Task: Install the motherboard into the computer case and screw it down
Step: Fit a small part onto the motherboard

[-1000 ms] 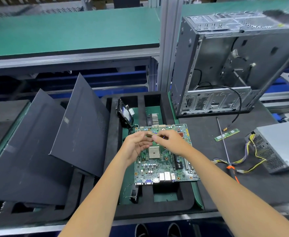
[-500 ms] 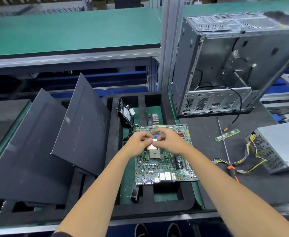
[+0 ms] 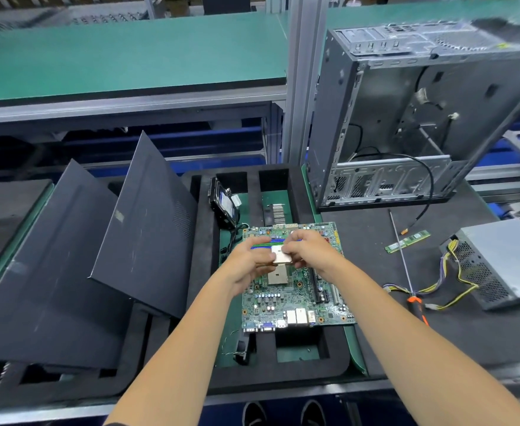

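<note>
A green motherboard [image 3: 295, 299] lies flat on the black foam tray [image 3: 197, 272] in front of me. Just above its square processor socket [image 3: 277, 275], my left hand [image 3: 246, 262] and my right hand [image 3: 307, 250] together pinch a small square processor chip [image 3: 280, 256] by its edges, tilted so that its flat face shows. The open grey computer case [image 3: 406, 118] stands upright at the back right, its inside facing me, with a black cable hanging out.
Two dark case side panels [image 3: 98, 241] lean on the left. A long screwdriver with an orange handle [image 3: 406, 272], a green memory stick [image 3: 407, 241] and a grey power supply [image 3: 504, 265] with yellow wires lie on the right mat. A hard drive [image 3: 224, 204] stands behind the board.
The chip, held edge-on higher over the board before, has been turned to show its flat face and lowered toward the socket. Both hands moved slightly nearer me.
</note>
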Available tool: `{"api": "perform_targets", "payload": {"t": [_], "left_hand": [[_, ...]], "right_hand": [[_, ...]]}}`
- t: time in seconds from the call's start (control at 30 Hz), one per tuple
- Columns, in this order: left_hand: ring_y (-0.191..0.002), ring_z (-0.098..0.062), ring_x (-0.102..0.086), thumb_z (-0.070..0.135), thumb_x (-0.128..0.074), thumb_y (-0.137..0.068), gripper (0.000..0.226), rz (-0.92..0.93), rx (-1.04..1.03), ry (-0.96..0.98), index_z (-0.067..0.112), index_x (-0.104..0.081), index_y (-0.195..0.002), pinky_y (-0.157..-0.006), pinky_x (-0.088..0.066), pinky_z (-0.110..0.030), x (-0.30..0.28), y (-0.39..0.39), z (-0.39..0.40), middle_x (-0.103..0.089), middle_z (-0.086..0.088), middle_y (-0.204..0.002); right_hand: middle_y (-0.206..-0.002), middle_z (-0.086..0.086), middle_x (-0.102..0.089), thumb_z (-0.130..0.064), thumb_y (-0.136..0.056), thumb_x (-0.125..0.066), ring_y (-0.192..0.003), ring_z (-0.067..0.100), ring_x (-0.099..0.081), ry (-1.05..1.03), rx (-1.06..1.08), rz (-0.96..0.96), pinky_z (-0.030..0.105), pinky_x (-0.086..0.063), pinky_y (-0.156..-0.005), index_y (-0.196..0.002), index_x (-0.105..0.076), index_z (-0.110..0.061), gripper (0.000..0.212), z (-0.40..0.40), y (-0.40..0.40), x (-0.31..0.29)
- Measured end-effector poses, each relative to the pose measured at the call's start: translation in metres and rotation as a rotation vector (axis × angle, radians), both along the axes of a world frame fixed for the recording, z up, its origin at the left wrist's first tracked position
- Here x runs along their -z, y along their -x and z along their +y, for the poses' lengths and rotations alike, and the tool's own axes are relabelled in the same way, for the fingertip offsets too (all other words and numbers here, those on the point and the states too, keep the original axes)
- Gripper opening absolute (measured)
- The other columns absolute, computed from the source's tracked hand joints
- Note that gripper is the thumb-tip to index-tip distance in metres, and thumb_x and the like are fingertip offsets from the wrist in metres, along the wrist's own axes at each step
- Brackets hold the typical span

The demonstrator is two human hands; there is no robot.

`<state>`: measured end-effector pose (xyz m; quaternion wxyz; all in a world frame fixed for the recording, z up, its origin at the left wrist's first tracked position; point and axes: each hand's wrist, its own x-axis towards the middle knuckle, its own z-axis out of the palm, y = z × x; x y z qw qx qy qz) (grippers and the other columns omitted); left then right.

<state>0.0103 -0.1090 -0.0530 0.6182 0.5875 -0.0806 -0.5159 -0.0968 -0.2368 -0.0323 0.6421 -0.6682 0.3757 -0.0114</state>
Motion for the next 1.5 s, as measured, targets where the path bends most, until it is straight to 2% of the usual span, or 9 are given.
{"api": "perform_targets", "payload": {"t": [0.2, 0.4, 0.5, 0.6, 0.8, 0.97, 1.03, 1.13, 1.5], "left_hand": [[-0.070, -0.017, -0.063, 0.000, -0.065, -0.082, 0.026, -0.171, -0.087, -0.058, 0.015, -0.064, -0.103, -0.066, -0.048, -0.028, 0.005, -0.007, -0.004, -0.070, -0.010, -0.088], [-0.071, -0.016, -0.059, 0.002, -0.064, -0.087, 0.020, -0.383, 0.059, -0.159, 0.016, -0.061, -0.100, -0.070, -0.044, -0.028, 0.013, -0.011, -0.006, -0.065, -0.004, -0.073], [-0.075, -0.011, -0.062, 0.004, -0.063, -0.088, 0.019, -0.443, 0.094, -0.192, 0.016, -0.060, -0.102, -0.070, -0.045, -0.025, 0.013, -0.009, -0.009, -0.067, -0.003, -0.075], [-0.072, -0.011, -0.060, 0.004, -0.062, -0.089, 0.019, -0.452, 0.113, -0.211, 0.013, -0.059, -0.104, -0.071, -0.044, -0.027, 0.012, -0.008, -0.012, -0.065, -0.003, -0.073], [-0.076, -0.013, -0.056, 0.013, -0.064, -0.088, 0.004, -0.655, 0.119, -0.329, 0.015, -0.063, -0.091, -0.065, -0.045, -0.023, 0.022, -0.010, -0.001, -0.063, -0.002, -0.084], [-0.068, -0.004, -0.055, 0.009, -0.068, -0.081, 0.016, -0.893, 0.237, -0.387, 0.024, -0.065, -0.085, -0.073, -0.048, -0.021, 0.037, -0.009, 0.013, -0.064, 0.011, -0.079], [-0.069, 0.007, -0.051, 0.017, -0.071, -0.078, 0.020, -1.006, 0.307, -0.420, 0.032, -0.064, -0.089, -0.078, -0.036, -0.024, 0.039, -0.006, 0.015, -0.063, 0.019, -0.081], [-0.088, 0.000, -0.052, 0.028, -0.075, -0.074, 0.030, -1.149, 0.417, -0.419, 0.034, -0.064, -0.101, -0.075, -0.019, -0.029, 0.040, -0.001, 0.015, -0.062, 0.021, -0.093], [-0.100, -0.007, -0.052, 0.042, -0.076, -0.074, 0.038, -1.288, 0.441, -0.405, 0.027, -0.062, -0.106, -0.084, -0.026, -0.033, 0.041, 0.002, 0.008, -0.059, 0.015, -0.101]], "right_hand": [[-0.077, 0.013, -0.071, -0.001, -0.082, -0.068, -0.063, 0.018, -0.068, 0.007, -0.098, 0.012, 0.026, -0.054, -0.059, -0.089, -0.056, -0.006, 0.015, 0.001, 0.002, -0.002], [-0.112, -0.007, -0.045, -0.018, -0.074, -0.077, -0.075, -0.007, -0.043, 0.714, -0.522, 0.057, 0.017, -0.037, -0.070, -0.120, -0.052, -0.021, 0.052, 0.002, 0.005, -0.001], [-0.115, -0.004, -0.045, -0.026, -0.077, -0.076, -0.097, 0.010, -0.050, 0.864, -0.629, 0.153, 0.031, -0.046, -0.082, -0.124, -0.051, -0.021, 0.053, 0.005, 0.004, 0.003], [-0.113, -0.001, -0.050, -0.028, -0.080, -0.072, -0.107, 0.017, -0.048, 0.974, -0.650, 0.158, 0.031, -0.044, -0.082, -0.118, -0.054, -0.018, 0.044, 0.006, 0.003, 0.006], [-0.112, 0.000, -0.053, -0.032, -0.079, -0.071, -0.108, 0.019, -0.045, 1.071, -0.670, 0.212, 0.033, -0.044, -0.085, -0.114, -0.059, -0.017, 0.040, 0.006, 0.002, 0.014], [-0.116, -0.001, -0.050, -0.033, -0.081, -0.070, -0.109, 0.019, -0.044, 1.106, -0.699, 0.237, 0.033, -0.042, -0.089, -0.121, -0.057, -0.018, 0.044, 0.010, 0.001, 0.025], [-0.116, 0.000, -0.050, -0.033, -0.081, -0.069, -0.108, 0.020, -0.045, 1.115, -0.723, 0.253, 0.035, -0.043, -0.090, -0.121, -0.057, -0.018, 0.045, 0.012, 0.000, 0.029], [-0.114, 0.000, -0.051, -0.031, -0.082, -0.069, -0.105, 0.020, -0.045, 1.137, -0.737, 0.276, 0.035, -0.042, -0.088, -0.120, -0.057, -0.017, 0.042, 0.012, 0.000, 0.034], [-0.115, 0.000, -0.052, -0.034, -0.083, -0.070, -0.106, 0.021, -0.047, 1.111, -0.741, 0.286, 0.035, -0.043, -0.086, -0.123, -0.056, -0.019, 0.045, 0.009, 0.000, 0.041]]}}
